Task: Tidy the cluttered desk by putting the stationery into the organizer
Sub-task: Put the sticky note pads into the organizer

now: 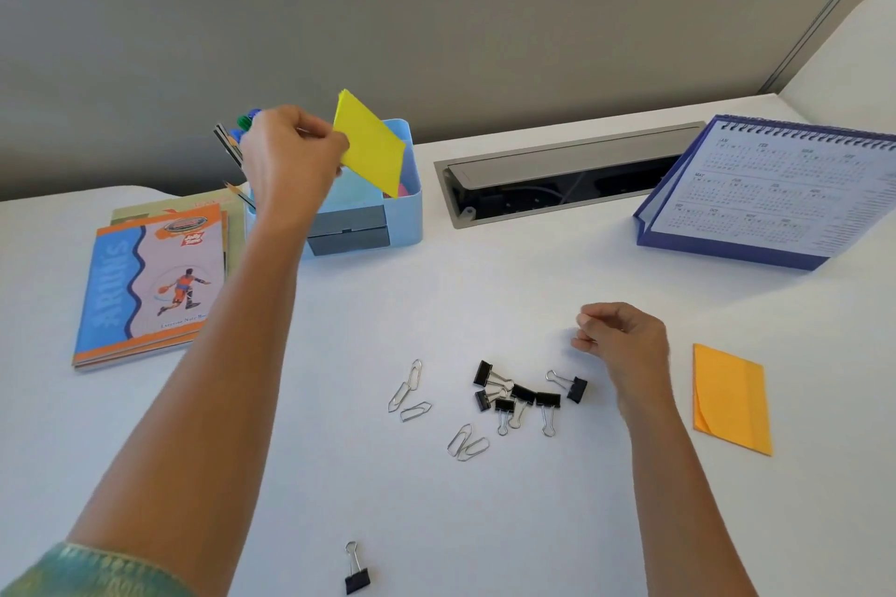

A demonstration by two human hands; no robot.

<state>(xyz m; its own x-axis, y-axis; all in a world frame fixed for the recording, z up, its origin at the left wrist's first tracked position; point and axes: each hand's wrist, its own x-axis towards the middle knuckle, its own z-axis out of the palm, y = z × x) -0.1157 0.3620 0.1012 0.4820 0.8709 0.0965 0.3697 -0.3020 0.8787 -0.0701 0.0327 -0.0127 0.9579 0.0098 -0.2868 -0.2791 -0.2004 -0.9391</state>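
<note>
While the left hand (291, 155) pinches a yellow sticky-note pad (371, 145) above the light blue organizer (405, 213), the right hand (623, 339) hovers loosely curled, its grip empty, over the white table (339, 475). Black binder clips (526, 395), paper clips (412, 390) and an orange pad (732, 398) lie loose. Notebooks (150, 286) sit left, a calendar (771, 194) right, a grey partition (436, 39) behind.

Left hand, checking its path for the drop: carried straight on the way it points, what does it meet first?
Probably the blue organizer: the left hand holds the yellow sticky notes above its open compartment, though depth is uncertain.
</note>
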